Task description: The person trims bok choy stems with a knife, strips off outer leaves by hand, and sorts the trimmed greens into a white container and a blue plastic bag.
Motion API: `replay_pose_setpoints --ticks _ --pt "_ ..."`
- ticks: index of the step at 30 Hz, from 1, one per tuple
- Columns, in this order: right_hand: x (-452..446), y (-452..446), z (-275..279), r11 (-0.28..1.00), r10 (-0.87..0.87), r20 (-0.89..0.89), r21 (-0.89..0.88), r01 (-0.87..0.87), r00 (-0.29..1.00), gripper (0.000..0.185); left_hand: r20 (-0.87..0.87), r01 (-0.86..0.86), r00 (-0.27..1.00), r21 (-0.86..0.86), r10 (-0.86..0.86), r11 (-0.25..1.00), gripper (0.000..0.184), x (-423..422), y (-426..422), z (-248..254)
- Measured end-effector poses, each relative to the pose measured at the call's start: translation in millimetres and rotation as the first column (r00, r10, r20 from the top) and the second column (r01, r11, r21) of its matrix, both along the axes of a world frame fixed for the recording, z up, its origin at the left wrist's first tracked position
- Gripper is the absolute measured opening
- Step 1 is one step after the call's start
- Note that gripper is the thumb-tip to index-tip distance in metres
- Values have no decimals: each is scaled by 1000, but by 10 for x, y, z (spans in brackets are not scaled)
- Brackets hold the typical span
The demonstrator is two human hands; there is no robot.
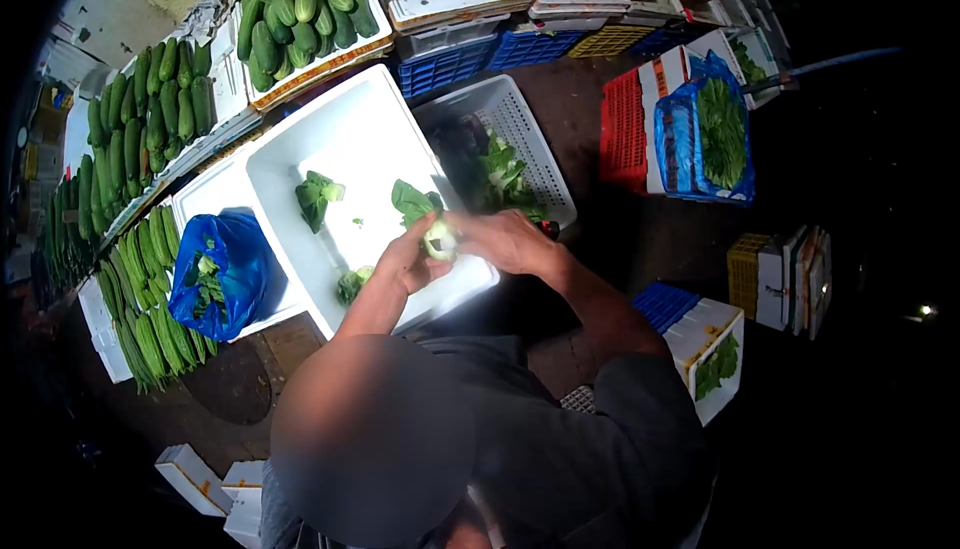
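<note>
A leafy green vegetable with a pale, bulbous base (440, 240) is held over the right part of a white foam box (290, 174). My left hand (405, 257) has its fingers wrapped round the vegetable from the left. My right hand (505, 241) is at the base's right side, its fingers bent toward it and partly blurred; whether they hold anything small is hard to make out. Inside the box lie a leafy head (316, 199) at the upper left and another (352, 286) near the front edge.
Beyond the box is a grey perforated basket (540, 154) with greens. A blue bag (240, 279) of greens stands left. Cucumbers (290, 14) and long gourds (150, 119) fill trays behind. A red crate (622, 129) and bagged greens (722, 134) are at right.
</note>
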State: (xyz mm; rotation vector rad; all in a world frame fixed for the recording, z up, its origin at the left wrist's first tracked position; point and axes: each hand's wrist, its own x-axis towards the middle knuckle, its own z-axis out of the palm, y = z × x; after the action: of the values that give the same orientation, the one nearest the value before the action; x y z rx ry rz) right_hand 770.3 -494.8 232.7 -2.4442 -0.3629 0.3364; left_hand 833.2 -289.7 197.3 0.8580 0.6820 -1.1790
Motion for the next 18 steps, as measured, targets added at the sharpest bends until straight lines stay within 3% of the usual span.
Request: replay_pose_setpoints --ticks 4,8,9,11,12,13,14,15,16,18 --pt "-21 -40 -59 1000 -2 83 -4 2 997 52 -20 -1 1000 23 1 1000 37 -8 -51 13" --pt "-18 -290 -23 995 -97 45 -13 98 994 44 -32 -10 999 9 10 1000 40 -34 -31 -108" --pt "-35 -334 -82 969 -217 164 156 192 962 42 -27 -12 1000 3 12 1000 41 -26 4 -128" --pt "-80 -446 -307 804 -518 42 365 470 854 37 -34 -25 999 25 26 999 45 0 67 -142" --pt "-84 -573 -374 667 -605 -245 365 650 758 37 -49 -36 998 15 37 999 46 10 93 -150" --pt "-87 -697 -435 492 -653 -495 299 817 574 46 -62 -49 997 5 49 999 47 31 119 -158" --pt "-149 -737 -522 211 -569 -707 369 905 420 59 -71 -65 995 -5 64 998 47 64 151 -164" --pt "-186 -763 -677 84 -527 -789 321 943 316 64 -72 -121 990 -8 120 993 46 62 174 -170" --pt "-232 -774 -851 -31 -461 -862 254 967 211 68 -42 -113 993 -54 111 992 47 44 199 -224" --pt "-282 -722 -1138 -112 -404 -915 58 992 7 78 36 -147 988 -124 152 981 50 66 368 -324"
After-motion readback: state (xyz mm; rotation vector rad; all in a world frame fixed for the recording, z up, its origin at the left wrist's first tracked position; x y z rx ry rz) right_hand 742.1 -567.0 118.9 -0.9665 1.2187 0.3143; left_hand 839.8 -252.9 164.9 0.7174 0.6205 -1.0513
